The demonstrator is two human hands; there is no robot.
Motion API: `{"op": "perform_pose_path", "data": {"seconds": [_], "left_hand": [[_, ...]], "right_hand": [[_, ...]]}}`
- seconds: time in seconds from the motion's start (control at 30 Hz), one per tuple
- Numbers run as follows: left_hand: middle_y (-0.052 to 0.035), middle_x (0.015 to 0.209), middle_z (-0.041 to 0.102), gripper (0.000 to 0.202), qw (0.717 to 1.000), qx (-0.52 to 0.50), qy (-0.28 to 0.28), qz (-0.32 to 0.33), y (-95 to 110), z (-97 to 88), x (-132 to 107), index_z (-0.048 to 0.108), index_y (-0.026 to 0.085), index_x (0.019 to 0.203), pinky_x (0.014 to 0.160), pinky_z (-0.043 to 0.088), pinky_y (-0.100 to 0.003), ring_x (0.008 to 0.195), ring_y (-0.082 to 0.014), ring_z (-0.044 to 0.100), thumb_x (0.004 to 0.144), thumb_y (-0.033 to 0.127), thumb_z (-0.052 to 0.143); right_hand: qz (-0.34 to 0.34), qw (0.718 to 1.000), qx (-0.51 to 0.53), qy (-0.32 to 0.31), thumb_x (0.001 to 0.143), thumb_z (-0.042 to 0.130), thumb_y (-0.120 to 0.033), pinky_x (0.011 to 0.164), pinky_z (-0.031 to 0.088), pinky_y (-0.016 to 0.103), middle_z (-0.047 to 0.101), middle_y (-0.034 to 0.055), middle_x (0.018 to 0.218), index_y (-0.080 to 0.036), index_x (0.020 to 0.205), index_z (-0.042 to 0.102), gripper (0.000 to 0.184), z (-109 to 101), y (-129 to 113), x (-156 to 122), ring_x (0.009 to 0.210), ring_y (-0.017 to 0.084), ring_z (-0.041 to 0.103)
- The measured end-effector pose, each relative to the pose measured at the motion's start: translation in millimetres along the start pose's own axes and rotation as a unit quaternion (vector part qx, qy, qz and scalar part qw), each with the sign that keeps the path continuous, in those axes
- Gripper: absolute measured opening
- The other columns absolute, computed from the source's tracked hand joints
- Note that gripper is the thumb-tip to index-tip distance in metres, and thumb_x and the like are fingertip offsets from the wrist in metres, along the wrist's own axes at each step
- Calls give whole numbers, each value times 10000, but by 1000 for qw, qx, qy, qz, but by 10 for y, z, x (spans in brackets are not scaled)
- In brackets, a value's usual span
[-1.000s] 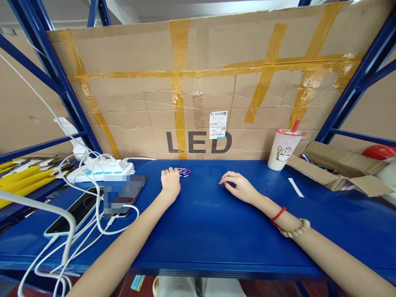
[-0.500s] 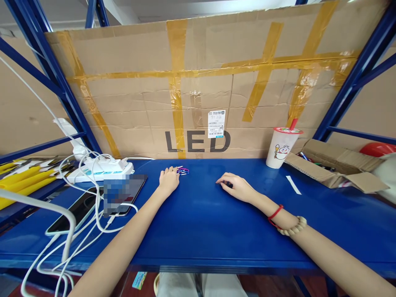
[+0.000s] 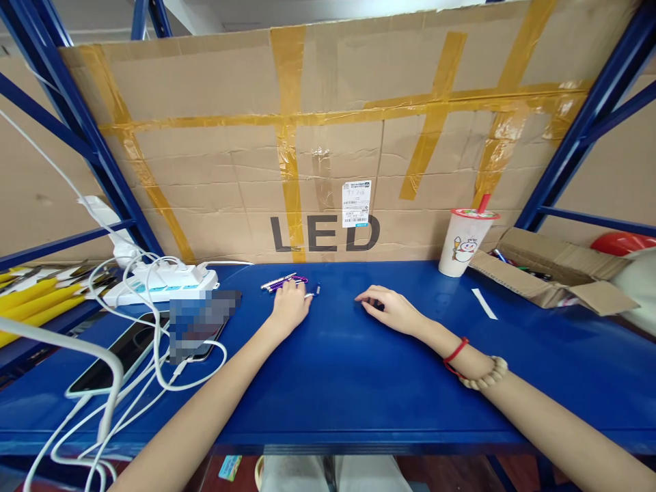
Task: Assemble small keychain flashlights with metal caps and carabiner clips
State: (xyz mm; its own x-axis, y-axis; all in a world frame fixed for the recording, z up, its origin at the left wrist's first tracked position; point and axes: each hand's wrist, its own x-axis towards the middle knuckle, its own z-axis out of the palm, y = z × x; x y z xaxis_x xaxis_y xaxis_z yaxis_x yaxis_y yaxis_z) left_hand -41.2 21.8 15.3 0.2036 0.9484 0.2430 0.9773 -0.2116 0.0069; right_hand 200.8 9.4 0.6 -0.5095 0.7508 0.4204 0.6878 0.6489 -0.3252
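My left hand point(image 3: 292, 305) is closed near the back of the blue tabletop. A slim pen point(image 3: 310, 295) with a pale barrel and a dark blue end sticks out from its fingers on the right side. Just behind these fingers lie several pens point(image 3: 277, 282), silver and purple, partly covered by the hand. My right hand point(image 3: 392, 309) rests on the tabletop to the right, fingers loosely curved with a gap to the thumb, and nothing shows in it. A red cord and a beaded bracelet are on that wrist.
White cables, a power strip point(image 3: 164, 283) and two phone-like devices take up the left side. At the right stand a drink cup point(image 3: 465, 244) with a red straw and an open cardboard box point(image 3: 538, 283). A white paper strip point(image 3: 484, 303) lies before them. Taped cardboard point(image 3: 230, 184) closes off the back.
My left hand has shifted slightly right and toward me, with a pen now showing at its right side. More of the pens behind it is uncovered. My right hand stays put.
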Motion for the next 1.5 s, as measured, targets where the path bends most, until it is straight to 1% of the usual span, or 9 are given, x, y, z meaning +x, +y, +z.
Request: {"op": "perform_pose_path", "data": {"seconds": [0.07,0.17,0.27,0.47,0.77,1.03,1.2,1.33,1.5], "left_hand": [[-99,992,561,236,993,-68,-19,99,108,-1,-29,542,134,943,832,396,-327,962,-224,507,890,317,401],[-50,992,554,221,967,-119,-13,224,245,20,-78,518,169,992,837,397,-316,926,-184,503,922,276,337],[-44,994,538,231,953,-147,-16,266,305,53,-111,499,179,1006,846,394,-321,923,-176,492,935,272,301],[-29,1003,543,223,945,-200,-16,259,301,82,-119,468,195,986,857,391,-321,925,-164,486,946,252,257],[-54,1058,569,212,947,-216,-27,235,336,63,-145,395,199,1081,858,419,-316,981,-168,539,947,258,241],[-44,970,611,270,957,-188,-18,221,363,20,-165,453,200,1029,791,444,-299,890,-175,579,942,359,253],[-47,850,608,273,969,-134,-5,206,377,29,-171,489,185,960,708,449,-284,777,-179,589,934,354,277],[-49,847,616,276,972,-119,4,202,383,37,-170,502,184,951,693,448,-276,789,-183,594,935,337,272],[-43,879,634,294,971,-129,2,204,379,27,-170,509,186,950,685,446,-259,812,-178,608,944,324,250]], "right_hand": [[-3,1000,10,3,851,490,-317,705,490,283,579,41,966,-226,1111,566,286,13,-26,1,784,138,569],[-33,999,8,-2,835,522,-381,805,477,312,551,65,1057,-222,1177,535,377,37,-67,10,923,170,550],[-63,998,-2,-17,872,465,-379,884,439,348,560,66,1053,-231,1109,588,306,52,-87,21,995,189,524],[-56,998,32,-3,848,506,-400,867,444,330,575,60,999,-203,973,602,252,57,-77,25,951,178,535],[-40,998,47,-8,870,475,-370,767,470,296,607,46,922,-202,980,553,216,47,-115,5,857,158,562],[-28,999,37,-17,884,432,-415,661,468,267,610,37,862,-198,1042,556,295,59,-95,8,721,136,559],[-41,999,12,-25,901,397,-404,660,473,271,592,54,883,-204,1093,569,325,51,-112,7,759,153,572],[-49,998,1,-34,916,370,-381,684,477,262,574,56,933,-230,1184,525,344,38,-141,6,825,160,576],[-55,997,-15,-48,920,359,-370,674,471,265,565,59,921,-218,1224,495,366,45,-183,-1,801,164,574]]}}
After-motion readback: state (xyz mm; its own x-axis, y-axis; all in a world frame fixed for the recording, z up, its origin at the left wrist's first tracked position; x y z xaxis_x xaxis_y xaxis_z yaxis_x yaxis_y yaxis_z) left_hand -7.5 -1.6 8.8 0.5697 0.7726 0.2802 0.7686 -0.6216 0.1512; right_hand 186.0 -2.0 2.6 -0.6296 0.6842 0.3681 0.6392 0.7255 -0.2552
